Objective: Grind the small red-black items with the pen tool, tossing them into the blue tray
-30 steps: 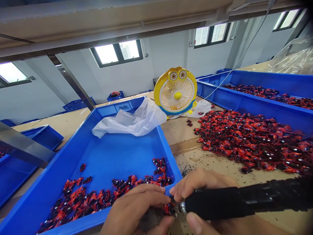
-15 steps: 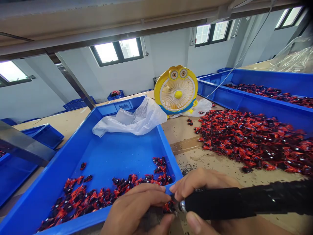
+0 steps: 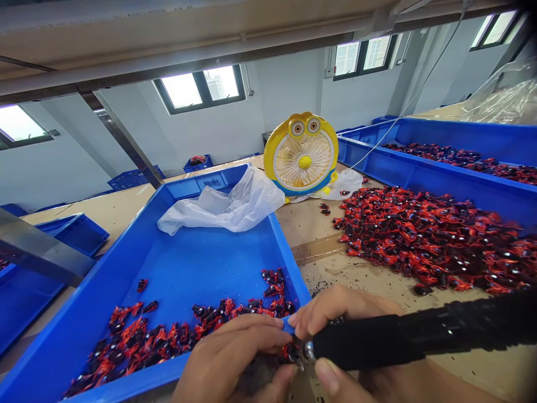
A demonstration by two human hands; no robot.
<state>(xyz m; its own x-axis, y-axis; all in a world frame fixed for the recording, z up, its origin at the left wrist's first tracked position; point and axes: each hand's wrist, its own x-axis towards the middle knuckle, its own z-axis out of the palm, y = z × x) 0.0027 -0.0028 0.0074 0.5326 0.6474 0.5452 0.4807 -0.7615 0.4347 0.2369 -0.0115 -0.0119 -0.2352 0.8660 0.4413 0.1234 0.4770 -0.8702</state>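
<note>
Change since the earlier frames is slight. The black rotary tool is now tilted a little more steeply, its far end raised toward the right, and its metal tip is kept pressed against the small red-and-black part. The right hand has shifted a touch to the left along the tool's body, so the fingertips sit closer to the tip. From this it is judged that the same part is still being worked on and has not yet been finished or released.

The tool is clasped firmly by the right hand, thumb underneath and fingers curled over the top. The part is pinched between the thumb and fingers of the left hand, closed tightly on it; most of the part is hidden by the fingers, so its exact orientation cannot be told.

Just beyond the left hand's grip, a blue tray is seen, its near corner almost touching the fingertips, with a scatter of similar parts along its near side and a crumpled white plastic bag at its far end. Beyond and to the right of the tool grip, a loose heap of parts lies on the cardboard-covered table. Farther off stands a yellow desk fan, and a second blue tray is set behind the heap.
</note>
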